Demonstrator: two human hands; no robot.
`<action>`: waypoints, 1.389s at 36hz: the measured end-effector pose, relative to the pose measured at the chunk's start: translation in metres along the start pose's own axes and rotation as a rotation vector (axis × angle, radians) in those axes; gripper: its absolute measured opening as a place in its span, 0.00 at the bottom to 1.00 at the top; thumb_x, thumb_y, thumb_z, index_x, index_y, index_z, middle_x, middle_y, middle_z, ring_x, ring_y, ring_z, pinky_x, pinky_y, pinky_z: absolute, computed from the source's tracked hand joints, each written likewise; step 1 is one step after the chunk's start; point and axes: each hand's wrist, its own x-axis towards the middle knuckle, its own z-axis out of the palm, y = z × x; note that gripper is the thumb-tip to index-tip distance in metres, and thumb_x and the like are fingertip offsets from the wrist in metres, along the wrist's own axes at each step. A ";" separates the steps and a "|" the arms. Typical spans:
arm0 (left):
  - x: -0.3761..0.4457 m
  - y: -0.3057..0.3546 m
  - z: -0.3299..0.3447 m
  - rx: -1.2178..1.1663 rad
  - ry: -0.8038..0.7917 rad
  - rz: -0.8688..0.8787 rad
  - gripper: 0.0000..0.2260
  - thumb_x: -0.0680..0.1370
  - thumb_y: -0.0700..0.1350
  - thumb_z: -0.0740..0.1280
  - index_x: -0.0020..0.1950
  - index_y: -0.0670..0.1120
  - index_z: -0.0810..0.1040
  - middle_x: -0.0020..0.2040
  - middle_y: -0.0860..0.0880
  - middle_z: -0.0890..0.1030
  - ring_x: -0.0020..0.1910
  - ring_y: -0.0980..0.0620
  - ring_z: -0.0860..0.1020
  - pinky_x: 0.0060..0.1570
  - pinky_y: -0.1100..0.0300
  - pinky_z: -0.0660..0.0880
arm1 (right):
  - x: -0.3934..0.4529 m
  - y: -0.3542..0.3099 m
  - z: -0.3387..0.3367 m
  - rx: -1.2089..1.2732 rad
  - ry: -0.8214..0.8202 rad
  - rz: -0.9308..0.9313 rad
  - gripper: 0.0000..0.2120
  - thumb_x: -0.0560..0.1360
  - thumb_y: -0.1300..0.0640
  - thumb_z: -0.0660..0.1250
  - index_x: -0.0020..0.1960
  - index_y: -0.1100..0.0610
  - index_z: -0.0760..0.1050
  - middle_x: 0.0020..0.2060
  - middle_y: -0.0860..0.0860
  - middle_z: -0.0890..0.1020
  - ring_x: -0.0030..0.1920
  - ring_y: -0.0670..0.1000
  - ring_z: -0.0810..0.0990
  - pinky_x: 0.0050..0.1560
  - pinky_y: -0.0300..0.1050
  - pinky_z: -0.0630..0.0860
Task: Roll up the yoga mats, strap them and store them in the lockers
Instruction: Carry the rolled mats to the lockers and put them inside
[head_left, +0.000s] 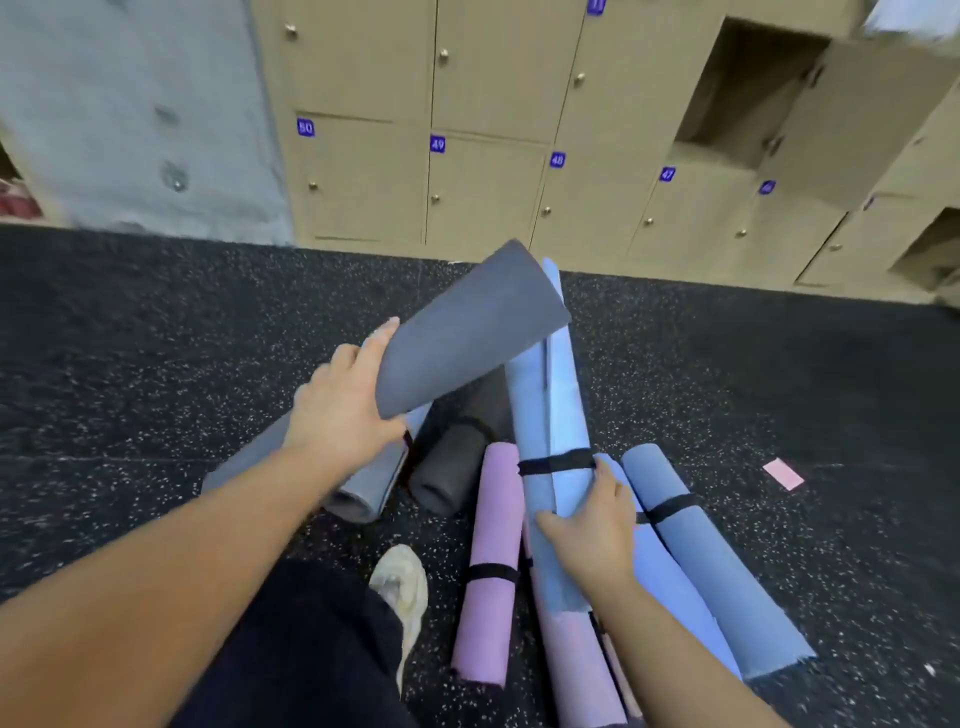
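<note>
Several rolled yoga mats lie on the dark speckled floor. My left hand (345, 400) grips one end of a grey rolled mat (467, 327), lifted and tilted up toward the lockers. My right hand (592, 525) holds a light blue rolled mat (550, 415) just below its black strap (558, 461), its far end raised. A pink strapped mat (491, 551), a dark grey mat (457, 467), a lighter grey mat (358, 478) and a blue strapped mat (696, 551) stay on the floor. Beige numbered lockers (483, 182) stand ahead; one locker (748, 88) at upper right is open.
My shoe (402, 587) stands just left of the pink mat. A small pink card (783, 474) lies on the floor to the right. A grey wall (140, 114) borders the lockers on the left. Another open locker (930, 254) shows at the far right.
</note>
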 end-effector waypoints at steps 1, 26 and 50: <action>0.001 0.000 -0.014 -0.008 0.029 0.000 0.44 0.71 0.50 0.72 0.77 0.60 0.46 0.63 0.45 0.69 0.58 0.39 0.73 0.52 0.43 0.73 | -0.002 -0.017 -0.006 0.029 0.017 -0.042 0.44 0.64 0.53 0.74 0.75 0.56 0.57 0.63 0.59 0.70 0.65 0.59 0.67 0.65 0.54 0.66; 0.084 -0.144 -0.087 -0.768 0.179 -0.495 0.37 0.65 0.51 0.79 0.64 0.55 0.57 0.51 0.57 0.73 0.50 0.54 0.75 0.48 0.58 0.72 | 0.051 -0.271 0.114 0.497 -0.635 -0.296 0.44 0.58 0.46 0.76 0.70 0.44 0.60 0.62 0.51 0.73 0.61 0.50 0.76 0.60 0.54 0.77; 0.263 -0.105 -0.247 -0.738 -0.225 -0.469 0.55 0.57 0.56 0.80 0.75 0.63 0.49 0.65 0.58 0.68 0.67 0.58 0.67 0.62 0.61 0.70 | 0.171 -0.465 0.005 0.650 -0.682 0.069 0.31 0.64 0.62 0.81 0.62 0.55 0.69 0.51 0.53 0.84 0.51 0.50 0.84 0.53 0.51 0.81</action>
